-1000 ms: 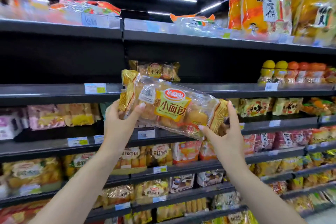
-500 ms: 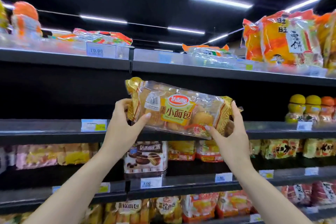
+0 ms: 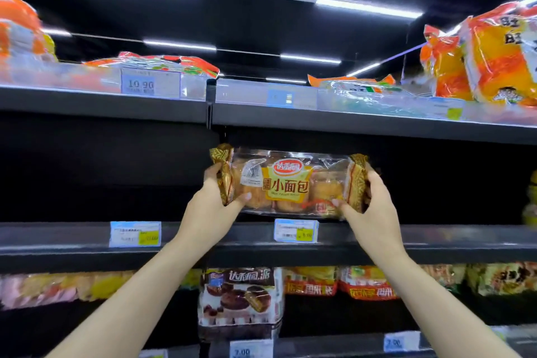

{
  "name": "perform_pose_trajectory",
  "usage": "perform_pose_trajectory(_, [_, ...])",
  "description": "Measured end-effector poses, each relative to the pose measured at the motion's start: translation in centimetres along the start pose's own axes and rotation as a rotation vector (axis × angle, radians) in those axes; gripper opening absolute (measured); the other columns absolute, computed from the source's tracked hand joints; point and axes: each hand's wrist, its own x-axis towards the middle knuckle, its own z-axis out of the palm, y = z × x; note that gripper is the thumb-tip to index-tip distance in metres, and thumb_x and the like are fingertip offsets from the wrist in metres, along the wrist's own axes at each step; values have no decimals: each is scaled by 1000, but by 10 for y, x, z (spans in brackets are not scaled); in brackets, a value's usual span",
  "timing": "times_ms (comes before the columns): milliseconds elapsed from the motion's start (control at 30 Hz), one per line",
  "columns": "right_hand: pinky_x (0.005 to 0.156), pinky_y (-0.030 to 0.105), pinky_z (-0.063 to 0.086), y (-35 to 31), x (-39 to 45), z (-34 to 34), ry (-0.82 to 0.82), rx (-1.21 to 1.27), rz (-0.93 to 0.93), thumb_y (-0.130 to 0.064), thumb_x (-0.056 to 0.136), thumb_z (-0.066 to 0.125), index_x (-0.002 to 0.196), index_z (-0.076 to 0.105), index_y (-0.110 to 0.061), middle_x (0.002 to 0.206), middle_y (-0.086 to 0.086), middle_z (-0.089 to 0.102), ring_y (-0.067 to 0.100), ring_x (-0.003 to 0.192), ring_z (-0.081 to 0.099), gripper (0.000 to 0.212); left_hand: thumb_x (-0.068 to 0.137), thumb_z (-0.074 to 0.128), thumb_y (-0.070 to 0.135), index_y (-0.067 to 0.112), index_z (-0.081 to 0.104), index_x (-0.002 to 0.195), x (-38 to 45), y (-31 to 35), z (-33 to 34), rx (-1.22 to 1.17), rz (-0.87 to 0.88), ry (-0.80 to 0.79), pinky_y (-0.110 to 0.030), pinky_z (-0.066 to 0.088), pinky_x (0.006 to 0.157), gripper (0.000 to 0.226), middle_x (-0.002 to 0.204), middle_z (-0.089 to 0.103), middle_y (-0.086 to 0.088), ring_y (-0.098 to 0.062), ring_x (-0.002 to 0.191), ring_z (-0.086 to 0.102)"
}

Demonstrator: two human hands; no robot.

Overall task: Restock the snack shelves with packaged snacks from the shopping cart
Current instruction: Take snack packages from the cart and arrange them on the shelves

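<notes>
Two hands hold a clear pack of small bread rolls (image 3: 290,183) level at the centre of the frame, just above the front lip of a dark, bare-looking shelf (image 3: 72,244). The left hand (image 3: 212,206) pinches the pack's gold crimped end, thumb across the front and fingers curled behind; the right hand (image 3: 369,206) grips the opposite gold end the same way. Holding it by both ends keeps the long, soft pack flat and its red-and-yellow label facing out, likely so it goes in square and readable. Its lower edge hangs directly over a white and yellow price tag (image 3: 296,230) on the shelf rail, which suggests this is the slot meant for it; whether the pack already touches the shelf cannot be told. On the shelf below, centre of the frame, stands a box of chocolate pies (image 3: 239,296), with red-and-yellow packs (image 3: 340,282) to its right. Orange snack bags (image 3: 494,58) fill the upper right, above the top shelf (image 3: 363,125). No shopping cart is in view.
</notes>
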Motion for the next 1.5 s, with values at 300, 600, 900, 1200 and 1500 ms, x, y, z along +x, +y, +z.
perform_pose_trajectory(300, [95,39,47,14,25,-1,-262,-394,14,-49,85,62,150,20,-26,154,6,28,31,122,52,80,86,58,58,25,36,137,6,-2,8,607,-94,-10,-31,42,71,65,113,62,-3,-29,102,61])
perform_pose_trajectory(600, [89,37,46,28,-1,-16,-146,-477,-605,-51,91,54,111,67,-15,103,-1,67,21,99,61,44,80,65,45,27,66,102,-14,-17,-5,438,319,94,-33,50,84,28,106,55,11,-12,103,53])
perform_pose_trajectory(900, [113,28,23,5,4,-4,-518,-603,-332,-75,81,-4,140,42,-38,150,-18,33,7,144,16,83,95,41,56,33,42,144,-3,-4,0,548,215,-310,-17,40,99,54,140,50,16,-3,125,47])
perform_pose_trajectory(1200, [114,38,21,-6,30,14,-721,-542,-88,-73,87,12,141,38,-44,156,-11,25,14,146,14,67,97,31,60,39,35,146,28,-4,14,592,47,-494,-32,34,109,53,154,34,6,-17,137,36])
perform_pose_trajectory(1500, [79,23,49,-18,3,5,-375,-421,-240,-65,88,36,123,54,-29,108,-11,61,6,95,55,53,96,50,44,28,49,139,3,3,-2,657,337,-151,-30,46,98,46,134,55,9,-12,122,51])
